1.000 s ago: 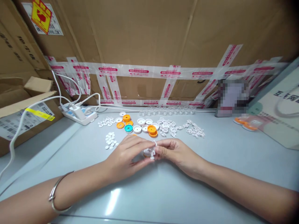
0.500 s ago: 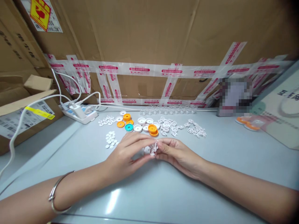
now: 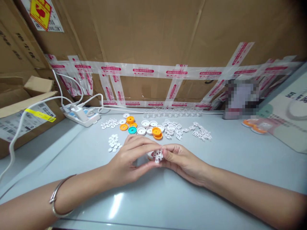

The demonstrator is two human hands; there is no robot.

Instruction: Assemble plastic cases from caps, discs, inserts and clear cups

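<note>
White studs lie at ten o'clock, taking the openwork piece as dial centre and twelve as away from the person. White caps sit nearer, between nine and ten. The turquoise ring stands between ten and eleven.

Left hand: thumb and forefinger parted by no more than the openwork piece's height, tips against it above and below, in a C-shaped grip. Inside this grip, just left of the openwork piece, is a pale round part, mostly hidden; whether the two touch cannot be determined.

Openwork piece: off the table, between both sets of fingertips, its cut-out side towards the viewer. Orange rings are stacked at twelve.

Right hand: thumb and forefinger closed together on the piece's three o'clock edge; remaining fingers curled behind, their contact unclear.

Lattice parts are heaped at one o'clock, outside the working grip.

Recommendation: the left grip should act as a steady cradle while the right makes small adjustments. Pressure is best kept on the edges; the thin ribs would probably bend or snap if squeezed.
</note>
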